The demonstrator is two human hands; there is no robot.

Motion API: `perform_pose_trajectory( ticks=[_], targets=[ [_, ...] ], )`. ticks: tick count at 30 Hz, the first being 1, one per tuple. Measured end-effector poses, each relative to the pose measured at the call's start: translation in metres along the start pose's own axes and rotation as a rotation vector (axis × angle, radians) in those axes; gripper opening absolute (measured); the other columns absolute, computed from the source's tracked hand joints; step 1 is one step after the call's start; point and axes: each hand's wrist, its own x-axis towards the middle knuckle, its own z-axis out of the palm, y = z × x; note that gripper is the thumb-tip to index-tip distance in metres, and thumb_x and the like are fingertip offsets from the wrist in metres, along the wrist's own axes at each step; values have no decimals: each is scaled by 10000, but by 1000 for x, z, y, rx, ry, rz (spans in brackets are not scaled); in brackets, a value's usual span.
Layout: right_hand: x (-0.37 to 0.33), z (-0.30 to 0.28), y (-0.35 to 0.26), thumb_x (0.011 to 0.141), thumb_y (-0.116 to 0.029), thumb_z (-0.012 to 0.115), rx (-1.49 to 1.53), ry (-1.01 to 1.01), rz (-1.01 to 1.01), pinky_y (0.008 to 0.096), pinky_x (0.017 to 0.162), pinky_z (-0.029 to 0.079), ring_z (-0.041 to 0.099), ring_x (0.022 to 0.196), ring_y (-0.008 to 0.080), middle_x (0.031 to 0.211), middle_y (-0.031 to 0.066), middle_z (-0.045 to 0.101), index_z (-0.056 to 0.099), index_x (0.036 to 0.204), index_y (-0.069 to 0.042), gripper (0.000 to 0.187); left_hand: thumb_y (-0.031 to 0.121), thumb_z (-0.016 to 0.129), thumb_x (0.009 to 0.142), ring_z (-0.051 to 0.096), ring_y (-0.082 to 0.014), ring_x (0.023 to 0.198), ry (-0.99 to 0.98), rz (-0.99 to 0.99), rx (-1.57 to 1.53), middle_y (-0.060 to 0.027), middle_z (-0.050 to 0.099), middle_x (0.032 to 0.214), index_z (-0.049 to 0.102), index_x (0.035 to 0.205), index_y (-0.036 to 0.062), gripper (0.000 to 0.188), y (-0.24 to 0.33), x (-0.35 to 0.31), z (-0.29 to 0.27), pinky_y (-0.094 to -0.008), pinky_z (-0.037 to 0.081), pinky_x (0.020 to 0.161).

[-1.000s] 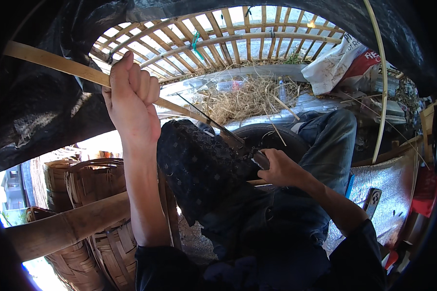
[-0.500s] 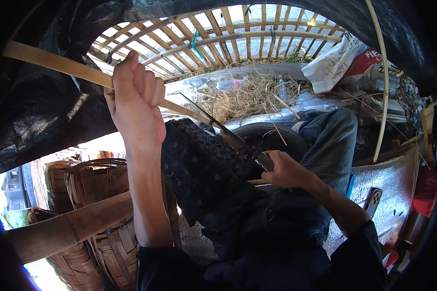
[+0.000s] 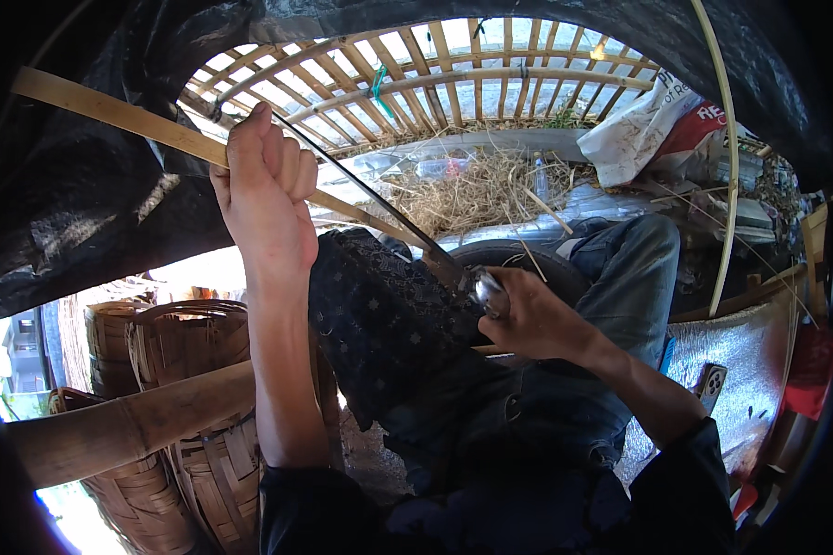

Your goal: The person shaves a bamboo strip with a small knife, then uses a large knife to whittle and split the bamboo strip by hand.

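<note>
My left hand (image 3: 267,185) is raised in a closed grip around a flat bamboo strip (image 3: 111,109). The strip slants from the upper left, through my fist, down toward my lap. In my closed right hand (image 3: 539,319) is a knife (image 3: 372,196), held by its shiny metal handle. Its long, thin dark blade points up and left, with the tip close to my left hand. Near my left knee, blade and strip converge; I cannot tell whether they touch. A dark patterned cloth (image 3: 370,319) covers my left thigh beneath them.
Woven bamboo baskets (image 3: 190,342) stand at the left behind a thick bamboo pole (image 3: 139,435). Ahead are a bamboo slat fence (image 3: 491,74) and a heap of dry shavings (image 3: 463,190). A thin bamboo strip (image 3: 733,166) stands at right, near a phone (image 3: 710,382).
The knife has turned so its blade reaches farther up and left, toward my left hand. My right hand has shifted slightly left and rotated. My left hand still grips the strip, nearly in place.
</note>
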Motion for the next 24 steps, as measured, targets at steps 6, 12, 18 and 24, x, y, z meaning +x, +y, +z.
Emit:
perform_pose_trajectory(
  ticks=[6, 12, 18, 24],
  targets=[
    [5, 20, 78, 707, -133, 567, -27, -321, 689, 429, 703, 500, 633, 763, 385, 790, 248, 626, 528, 946, 82, 324, 147, 472, 917, 94, -60, 425, 70, -37, -7, 50, 148, 479, 201, 532, 160, 471, -3, -6, 19, -275, 110, 420],
    [1, 30, 90, 690, -137, 587, -83, -187, 428, 392, 686, 496, 632, 728, 381, 762, 225, 629, 547, 940, 52, 316, 115, 537, 862, 111, -43, 405, 8, 20, -71, 70, 168, 469, 238, 523, 164, 455, -2, 4, 2, -262, 104, 418],
    [22, -9, 5, 705, -119, 591, 104, -92, 99, 401, 664, 480, 636, 752, 348, 730, 208, 614, 552, 936, 47, 288, 122, 500, 882, 77, -50, 422, -2, 10, -44, 65, 131, 461, 198, 518, 171, 476, -1, 5, -4, -271, 95, 430],
    [27, 20, 44, 695, -122, 608, 132, -288, 256, 387, 676, 487, 646, 764, 316, 812, 210, 627, 553, 958, 37, 312, 133, 450, 914, 75, -61, 425, 20, -1, -25, 53, 119, 468, 185, 528, 165, 469, 2, 9, -15, -275, 101, 432]
  ],
)
